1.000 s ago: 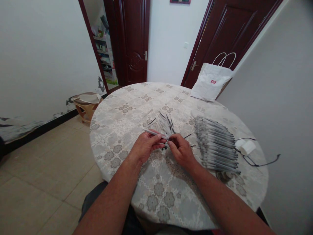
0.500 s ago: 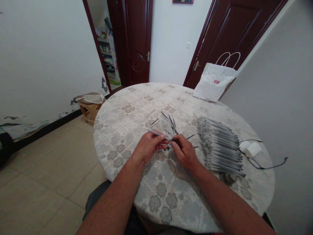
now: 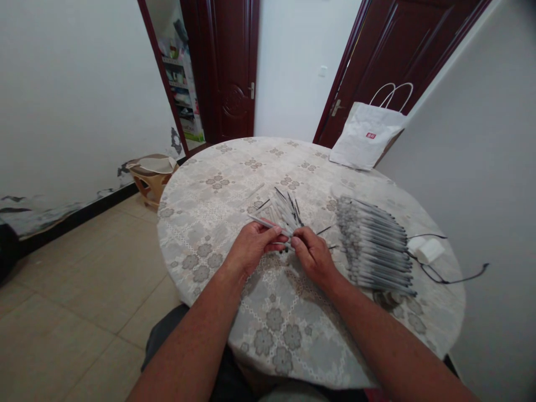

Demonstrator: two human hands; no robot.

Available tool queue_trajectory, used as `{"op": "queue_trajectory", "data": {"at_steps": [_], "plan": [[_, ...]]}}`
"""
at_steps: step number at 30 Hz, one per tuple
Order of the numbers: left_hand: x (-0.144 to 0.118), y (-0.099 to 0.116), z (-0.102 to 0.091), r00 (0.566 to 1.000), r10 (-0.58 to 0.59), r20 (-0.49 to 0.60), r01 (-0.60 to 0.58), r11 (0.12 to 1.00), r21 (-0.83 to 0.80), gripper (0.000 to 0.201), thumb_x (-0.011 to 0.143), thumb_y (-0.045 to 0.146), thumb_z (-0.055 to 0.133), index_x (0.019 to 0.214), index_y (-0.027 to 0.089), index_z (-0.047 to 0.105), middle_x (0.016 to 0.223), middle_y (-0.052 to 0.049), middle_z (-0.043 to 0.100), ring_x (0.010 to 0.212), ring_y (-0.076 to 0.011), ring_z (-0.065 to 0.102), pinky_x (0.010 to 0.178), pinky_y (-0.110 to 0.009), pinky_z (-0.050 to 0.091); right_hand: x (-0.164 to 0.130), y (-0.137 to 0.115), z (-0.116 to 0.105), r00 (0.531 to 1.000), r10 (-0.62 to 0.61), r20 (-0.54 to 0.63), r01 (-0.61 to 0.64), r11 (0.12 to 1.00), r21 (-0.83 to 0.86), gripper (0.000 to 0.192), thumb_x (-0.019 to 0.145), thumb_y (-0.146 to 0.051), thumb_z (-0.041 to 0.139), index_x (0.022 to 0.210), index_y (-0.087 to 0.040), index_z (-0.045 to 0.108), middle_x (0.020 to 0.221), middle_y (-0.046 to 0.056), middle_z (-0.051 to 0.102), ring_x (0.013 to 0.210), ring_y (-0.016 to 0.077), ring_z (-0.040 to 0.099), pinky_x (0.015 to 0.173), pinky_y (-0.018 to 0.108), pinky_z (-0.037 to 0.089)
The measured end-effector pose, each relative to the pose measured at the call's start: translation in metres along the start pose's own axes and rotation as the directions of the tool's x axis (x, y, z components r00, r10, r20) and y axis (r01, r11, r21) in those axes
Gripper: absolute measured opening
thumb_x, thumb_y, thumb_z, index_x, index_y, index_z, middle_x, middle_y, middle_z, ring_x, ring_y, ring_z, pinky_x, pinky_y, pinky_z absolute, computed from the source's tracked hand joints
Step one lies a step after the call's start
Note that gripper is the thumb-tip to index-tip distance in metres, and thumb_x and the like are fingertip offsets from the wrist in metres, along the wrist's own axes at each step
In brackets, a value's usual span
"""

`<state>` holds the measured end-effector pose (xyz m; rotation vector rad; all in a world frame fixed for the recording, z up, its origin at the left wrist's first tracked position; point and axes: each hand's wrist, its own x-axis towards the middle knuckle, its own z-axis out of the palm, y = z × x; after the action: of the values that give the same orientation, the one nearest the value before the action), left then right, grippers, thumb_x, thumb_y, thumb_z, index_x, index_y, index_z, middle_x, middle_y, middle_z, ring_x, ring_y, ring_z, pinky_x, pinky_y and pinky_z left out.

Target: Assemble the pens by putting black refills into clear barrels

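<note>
My left hand (image 3: 253,244) grips a slim, pale grey pen (image 3: 262,221) between thumb and fingers, its tip pointing up and left. At the pen's other end, my right hand (image 3: 312,252) is closed with thumb and forefinger pinched; the fingers hide the exact part they hold. Just beyond both hands lies a loose heap of clear pen barrels and thin dark refills (image 3: 286,207). Small black pieces (image 3: 283,250) rest on the cloth beneath my fingers. To the right of my right hand, many similar grey pens (image 3: 379,245) lie side by side in a stack.
A patterned cloth covers the round table (image 3: 218,209). Eyeglasses (image 3: 439,273) and a white folded item (image 3: 425,250) lie right of the pen stack. A white paper bag (image 3: 366,137) stands at the back right. A stool (image 3: 151,176) is beyond the table's left edge.
The view has shifted slightly. My hands stay together on the pen, with only a small movement of the fingers.
</note>
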<state>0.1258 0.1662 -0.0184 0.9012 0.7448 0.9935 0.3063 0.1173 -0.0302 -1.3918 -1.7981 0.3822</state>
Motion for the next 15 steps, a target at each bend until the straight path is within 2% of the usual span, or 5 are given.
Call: {"op": "queue_trajectory", "data": {"at_steps": [5,7,10,13,15], "plan": [[-0.001,0.003,-0.001,1.000,0.007,-0.008,-0.007,0.997,0.072,0.028,0.077,0.032,0.083,0.087,0.013,0.066,0.088,-0.010,0.074,0.081,-0.0220,0.074,0.072,-0.035,0.062,0.001,-0.003,-0.003,0.999,-0.022,0.027,0.022,0.999,-0.026,0.026,0.103,-0.037,0.044,0.088,-0.022,0.060,0.073,0.000,0.062,0.068,0.0164,0.059,0.066,0.027,0.042],[-0.001,0.004,0.000,1.000,0.019,-0.006,-0.018,0.992,0.125,0.025,0.078,0.034,0.081,0.086,0.013,0.068,0.087,-0.010,0.074,0.081,-0.0218,0.073,0.072,-0.034,0.061,0.001,-0.002,-0.003,0.999,-0.036,0.030,0.037,0.999,-0.039,0.021,0.102,-0.036,0.048,0.096,-0.022,0.062,0.079,0.001,0.066,0.070,0.0167,0.060,0.068,0.027,0.044],[0.000,0.001,0.000,0.998,0.061,0.034,-0.068,0.954,0.293,0.022,0.081,0.036,0.077,0.085,0.015,0.072,0.083,-0.009,0.074,0.077,-0.0207,0.070,0.066,-0.030,0.057,0.003,0.002,-0.005,0.992,-0.119,0.047,0.123,0.989,-0.079,0.020,0.099,-0.032,0.053,0.111,-0.021,0.064,0.096,0.006,0.071,0.080,0.0188,0.064,0.076,0.029,0.048],[0.003,-0.008,-0.001,0.982,0.173,0.071,-0.185,0.845,0.502,0.017,0.082,0.035,0.076,0.084,0.018,0.075,0.077,-0.007,0.072,0.070,-0.0190,0.065,0.065,-0.028,0.051,0.008,0.010,-0.013,0.988,-0.150,0.018,0.151,0.978,-0.145,0.021,0.100,-0.029,0.050,0.110,-0.021,0.067,0.102,0.009,0.073,0.091,0.0216,0.067,0.083,0.032,0.049],[0.005,-0.016,-0.001,0.950,0.293,0.113,-0.293,0.698,0.654,0.009,0.083,0.030,0.074,0.087,0.022,0.076,0.081,-0.006,0.072,0.074,-0.0198,0.063,0.076,-0.031,0.050,0.011,0.016,-0.022,0.991,-0.096,-0.097,0.077,0.979,-0.190,0.022,0.100,-0.030,0.049,0.110,-0.021,0.067,0.102,0.009,0.074,0.091,0.0222,0.068,0.083,0.032,0.049]]}}
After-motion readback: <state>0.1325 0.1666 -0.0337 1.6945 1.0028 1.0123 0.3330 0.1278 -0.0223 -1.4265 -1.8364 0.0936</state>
